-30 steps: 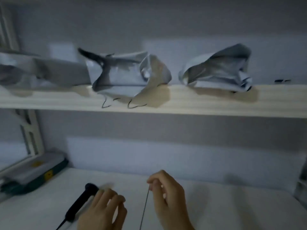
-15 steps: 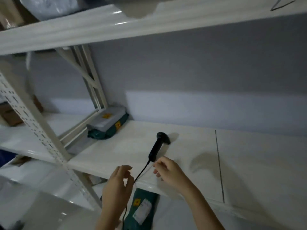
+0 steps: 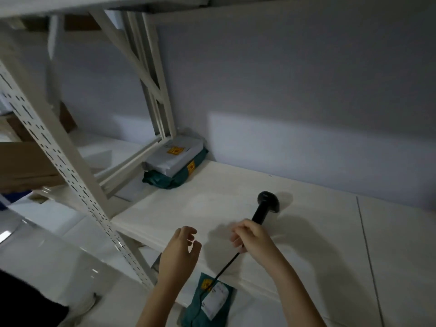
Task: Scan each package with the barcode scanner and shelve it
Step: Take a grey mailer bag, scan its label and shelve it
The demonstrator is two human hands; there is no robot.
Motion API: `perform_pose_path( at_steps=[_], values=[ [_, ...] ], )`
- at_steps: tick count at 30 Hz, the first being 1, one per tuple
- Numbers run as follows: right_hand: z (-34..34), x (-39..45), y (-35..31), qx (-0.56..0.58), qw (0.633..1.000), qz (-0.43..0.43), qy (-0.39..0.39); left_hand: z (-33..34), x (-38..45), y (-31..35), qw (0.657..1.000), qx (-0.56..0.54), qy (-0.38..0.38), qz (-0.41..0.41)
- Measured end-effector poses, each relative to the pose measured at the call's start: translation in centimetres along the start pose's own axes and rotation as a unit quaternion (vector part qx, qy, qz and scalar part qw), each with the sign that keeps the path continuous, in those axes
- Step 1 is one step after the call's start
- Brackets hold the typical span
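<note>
At far left a perforated post [image 3: 61,161] rises; behind it two stacked packages [image 3: 174,164] lie at the shelf's [image 3: 188,208] back corner. Your left hand [image 3: 181,253] hovers over the shelf edge, its grip apart, fingers loosely curled, empty. Below the shelf lies a green package [image 3: 210,300]. Your right hand [image 3: 252,239] is clamped on the scanner [image 3: 265,206] handle, head resting on the shelf.

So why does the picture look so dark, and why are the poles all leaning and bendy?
Head view: dim overall, with a paler patch of light on the wall; the scanner and both hands throw soft shadows on the shelf; the wide lens makes the rack post lean; the right hand and left hand look slightly smeared.
</note>
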State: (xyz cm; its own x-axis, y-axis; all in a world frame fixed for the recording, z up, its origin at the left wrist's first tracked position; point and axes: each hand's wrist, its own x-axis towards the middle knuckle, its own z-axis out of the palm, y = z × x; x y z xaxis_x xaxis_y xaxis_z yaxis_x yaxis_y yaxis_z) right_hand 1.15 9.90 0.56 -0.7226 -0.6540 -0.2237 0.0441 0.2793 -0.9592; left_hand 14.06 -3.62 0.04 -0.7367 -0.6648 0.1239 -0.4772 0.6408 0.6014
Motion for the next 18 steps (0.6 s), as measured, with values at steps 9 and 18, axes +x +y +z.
perform_pose_path(
  at_steps=[9, 18],
  values=[
    [3.7, 9.4, -4.0, 0.007, 1.000, -0.009, -0.010, -2.0, 9.5, -2.5, 0.998, 0.031, 0.037, -0.046],
    [12.2, 19.4, -7.7, -0.005, 1.000, 0.030, -0.005, -5.4, 21.1, -6.4, 0.996, 0.064, 0.064, -0.022]
  ],
)
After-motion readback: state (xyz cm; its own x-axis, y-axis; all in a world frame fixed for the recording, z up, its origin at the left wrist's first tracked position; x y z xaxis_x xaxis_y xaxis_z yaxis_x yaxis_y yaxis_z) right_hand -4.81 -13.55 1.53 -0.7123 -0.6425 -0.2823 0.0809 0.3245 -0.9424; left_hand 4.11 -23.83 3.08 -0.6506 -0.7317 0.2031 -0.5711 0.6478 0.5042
